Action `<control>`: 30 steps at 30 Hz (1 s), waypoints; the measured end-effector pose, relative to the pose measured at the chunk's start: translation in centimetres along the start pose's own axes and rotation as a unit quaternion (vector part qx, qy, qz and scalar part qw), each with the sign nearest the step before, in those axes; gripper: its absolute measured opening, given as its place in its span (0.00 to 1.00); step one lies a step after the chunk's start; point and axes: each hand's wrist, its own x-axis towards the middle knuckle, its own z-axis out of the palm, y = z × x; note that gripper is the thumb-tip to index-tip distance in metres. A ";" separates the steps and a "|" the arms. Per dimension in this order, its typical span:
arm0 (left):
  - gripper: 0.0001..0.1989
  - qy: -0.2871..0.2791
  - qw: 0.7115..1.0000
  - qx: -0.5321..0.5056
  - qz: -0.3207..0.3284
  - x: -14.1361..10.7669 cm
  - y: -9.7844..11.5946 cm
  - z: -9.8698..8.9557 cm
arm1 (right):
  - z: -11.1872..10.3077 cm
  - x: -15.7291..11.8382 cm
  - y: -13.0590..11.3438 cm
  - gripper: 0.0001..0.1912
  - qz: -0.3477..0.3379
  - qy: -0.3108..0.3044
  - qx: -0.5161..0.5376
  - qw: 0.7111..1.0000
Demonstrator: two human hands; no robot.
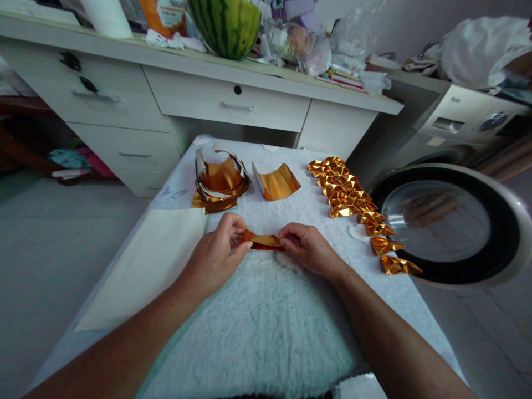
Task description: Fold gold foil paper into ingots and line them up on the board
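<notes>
A narrow strip of gold foil paper (265, 240), partly folded, stretches between my two hands above the cloth-covered table (249, 321). My left hand (222, 249) pinches its left end between thumb and fingers. At the other end my right hand (307, 246) is closed on the paper, its fingertips partly hidden. Just beyond lies a single curved sheet of gold paper (279, 183). Farther left sits a stack of curled gold sheets (220, 180) with pale backs. Along the right side run rows of folded gold paper pieces (347, 188), shaped like small ingots.
A pale flat sheet (145, 266) lies along the table's left side. Behind stands a white drawer desk (233, 100) carrying a watermelon (226, 25), plastic bags and a paper roll (107, 16). On the right, a washing machine's open round door (449, 221) comes close to the table edge.
</notes>
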 end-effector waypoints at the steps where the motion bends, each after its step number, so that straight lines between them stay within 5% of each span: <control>1: 0.09 -0.010 1.000 0.016 0.002 0.0 0.1 -0.1 | 0.0 0.0 0.0 0.06 0.001 -0.002 0.001 1.000; 5: 0.02 -0.046 0.995 0.071 0.042 0.1 0.5 -0.3 | 0.0 0.0 0.2 0.06 0.008 -0.010 0.003 1.000; 9: 0.06 -0.045 0.992 0.075 0.093 0.2 0.6 -0.4 | -0.1 0.0 0.4 0.07 0.009 -0.019 0.021 1.000; 17: 0.08 -0.057 0.991 0.092 0.078 0.2 0.4 -0.4 | -0.8 -0.6 -0.3 0.09 -0.022 -0.074 0.037 0.996; 23: 0.09 -0.058 0.990 0.096 0.084 0.2 0.2 -0.2 | 0.0 -0.6 -0.8 0.10 -0.065 -0.043 -0.062 0.995; 30: 0.10 -0.073 0.985 0.112 0.109 0.1 0.0 -0.2 | 0.7 -0.9 -0.6 0.16 -0.036 -0.006 -0.065 0.997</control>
